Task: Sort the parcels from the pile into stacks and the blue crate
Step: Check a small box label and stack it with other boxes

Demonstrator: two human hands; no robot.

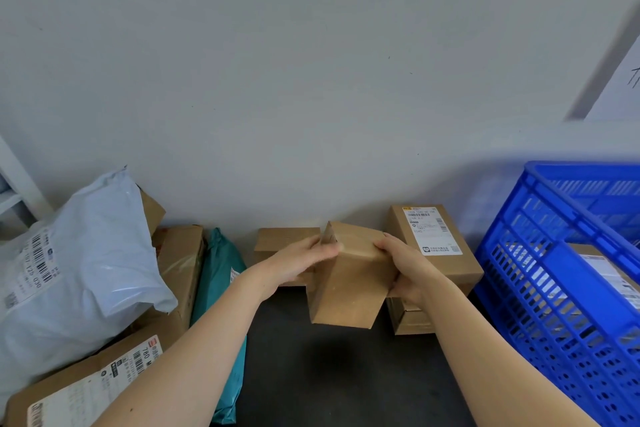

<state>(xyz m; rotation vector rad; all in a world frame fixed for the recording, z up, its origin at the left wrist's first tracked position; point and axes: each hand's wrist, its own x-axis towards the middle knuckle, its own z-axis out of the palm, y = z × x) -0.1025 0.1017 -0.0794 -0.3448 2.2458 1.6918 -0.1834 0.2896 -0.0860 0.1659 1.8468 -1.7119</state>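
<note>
Head view | both hands grip a brown box (349, 282) above the dark table (346, 374): left hand (304, 262) on its left face, right hand (403, 265) on its right | labelled stack (436, 253) just right | blue crate (554, 253) far right | pile (86, 270) left

Parcel sorting room: labelled parcels (86, 263) beside a blue crate (561, 274).

A pale grey wall (311, 62) is filling the far side, a dark tabletop (329, 374) is lying near, and a white frame (20, 180) is standing far left.
</note>
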